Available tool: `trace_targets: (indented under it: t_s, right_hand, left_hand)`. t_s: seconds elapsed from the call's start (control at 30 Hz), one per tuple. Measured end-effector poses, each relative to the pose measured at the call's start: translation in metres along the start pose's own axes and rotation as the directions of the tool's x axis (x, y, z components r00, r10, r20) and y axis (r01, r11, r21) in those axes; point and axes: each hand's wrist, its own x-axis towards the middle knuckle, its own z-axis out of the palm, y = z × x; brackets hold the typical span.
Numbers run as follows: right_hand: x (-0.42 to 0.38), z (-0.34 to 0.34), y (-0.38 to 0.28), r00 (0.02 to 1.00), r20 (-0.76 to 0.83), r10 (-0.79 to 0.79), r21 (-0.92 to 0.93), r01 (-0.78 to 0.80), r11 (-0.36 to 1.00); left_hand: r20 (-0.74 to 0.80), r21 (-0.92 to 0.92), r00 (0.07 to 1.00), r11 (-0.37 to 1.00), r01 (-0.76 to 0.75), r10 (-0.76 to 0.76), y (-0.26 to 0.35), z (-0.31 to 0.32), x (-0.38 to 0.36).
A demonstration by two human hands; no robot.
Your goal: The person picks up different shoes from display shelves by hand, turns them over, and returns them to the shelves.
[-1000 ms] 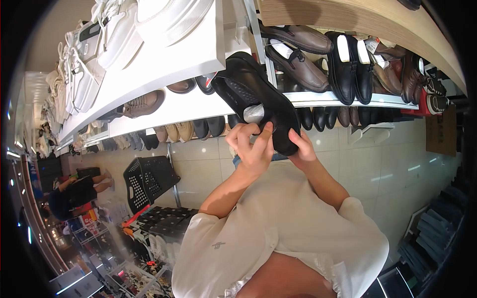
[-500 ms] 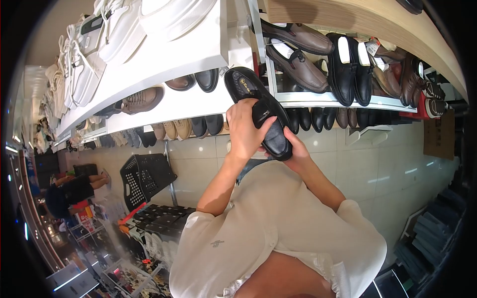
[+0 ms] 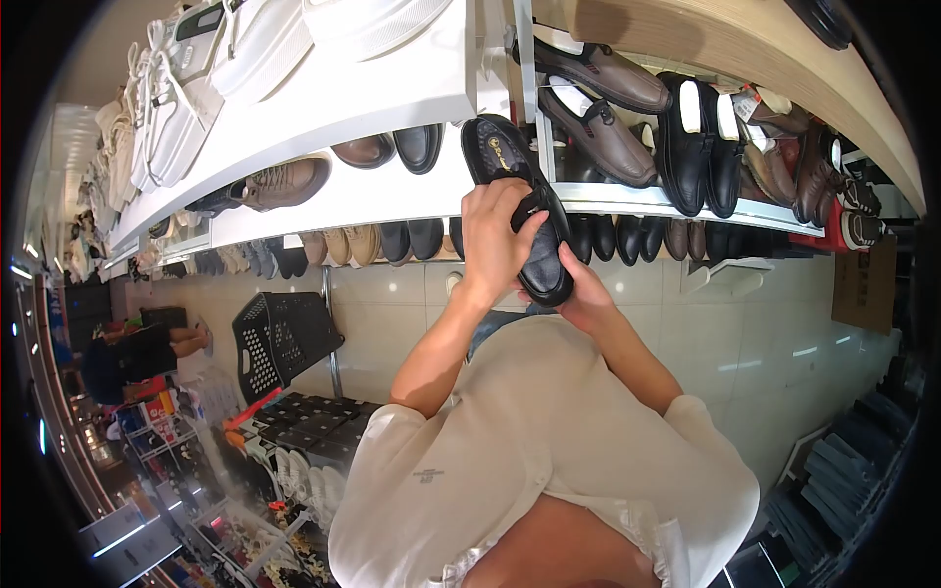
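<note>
A black leather slip-on shoe with gold lettering on its insole is held out in front of my body, toe toward me and heel pointing up at the shelf. My left hand lies over its upper, fingers curled at the opening and thumb on the strap. From the other side, my right hand grips the toe end, its thumb along the edge; its other fingers are mostly hidden underneath. Brown slip-ons and a pair of black shoes stand on the shelf just right of the held shoe.
White sneakers sit on the white shelf at upper left. More shoes line the lower tiers. A black perforated basket stands lower left, near stacked dark boxes. Another person is at far left. Folded jeans are lower right.
The held shoe has shifted slightly up in view and turned a little more upright, with both hands still on it. The surrounding shelves appear shifted slightly right.
</note>
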Motion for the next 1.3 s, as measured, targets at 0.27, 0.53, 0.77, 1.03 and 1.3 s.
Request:
trace_targets:
  t_s: [0.27, 0.53, 0.77, 1.03, 1.3]
  right_hand:
    - [0.006, -0.006, 0.012, 0.985, -0.154, -0.083, -0.352, 0.024, 0.936]
    - [0.018, -0.004, 0.011, 0.987, -0.157, -0.017, -0.281, -0.028, 0.959]
    - [0.059, -0.029, 0.013, 0.994, -0.094, 0.062, -0.211, -0.081, 0.974]
    - [0.152, -0.005, -0.033, 0.999, -0.032, -0.01, -0.249, 0.001, 0.969]
    - [0.249, 0.0, -0.062, 0.997, -0.041, -0.073, -0.319, 0.056, 0.946]
  left_hand:
    - [0.018, -0.013, 0.999, 0.999, -0.043, 0.043, -0.028, 0.001, 0.0]
    - [0.049, -0.007, 0.996, 0.997, -0.073, 0.074, -0.035, 0.016, -0.011]
    - [-0.247, 0.075, 0.952, 0.976, 0.206, -0.182, -0.042, 0.01, -0.044]
    - [-0.333, 0.045, 0.818, 0.858, 0.511, -0.469, -0.082, 0.004, -0.125]
    - [-0.337, -0.001, 0.684, 0.726, 0.687, -0.647, -0.094, -0.015, -0.169]
